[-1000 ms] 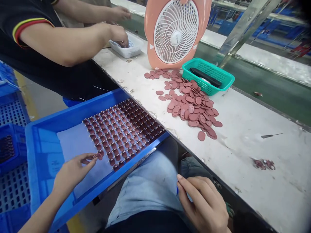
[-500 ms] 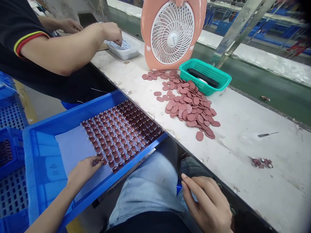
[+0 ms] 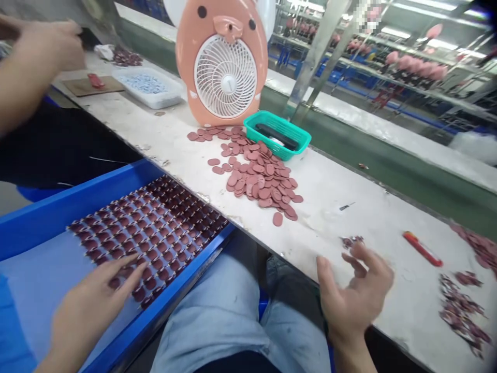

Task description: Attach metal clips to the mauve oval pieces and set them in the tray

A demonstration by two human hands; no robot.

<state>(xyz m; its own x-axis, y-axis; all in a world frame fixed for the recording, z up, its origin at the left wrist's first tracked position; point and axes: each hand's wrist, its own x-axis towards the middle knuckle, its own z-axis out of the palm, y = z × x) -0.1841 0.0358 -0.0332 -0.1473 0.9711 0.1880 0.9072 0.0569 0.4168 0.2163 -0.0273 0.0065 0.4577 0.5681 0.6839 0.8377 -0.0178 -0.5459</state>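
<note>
My left hand (image 3: 95, 303) is over the blue tray (image 3: 77, 204), thumb and fingers stretched out and apart. Its fingertips are at the near corner of rows of small dark-red oval pieces (image 3: 155, 235), which lie on a pale sheet (image 3: 34, 280). Whether the fingertips touch a piece I cannot tell. Over the table's near edge my right hand (image 3: 355, 292) is raised, fingers loosely curled and apart, with nothing visible in it. Just beyond its fingertips lies a small dark-red cluster (image 3: 351, 241). Loose reddish-brown oval pieces (image 3: 267, 178) form a pile mid-table.
A pink fan (image 3: 225, 77) stands behind the pile, beside a green basket (image 3: 277, 127) holding a black object. To the right lie a thin pointed tool (image 3: 347, 206), a red cutter-like tool (image 3: 422, 248) and more dark-red clusters (image 3: 462, 311). A co-worker's hands (image 3: 50, 49) are at upper left.
The view has swung right and up. My right hand has risen from beside my lap to over the table edge and opened. My left fingers have spread. The co-worker's hand has left the white tub.
</note>
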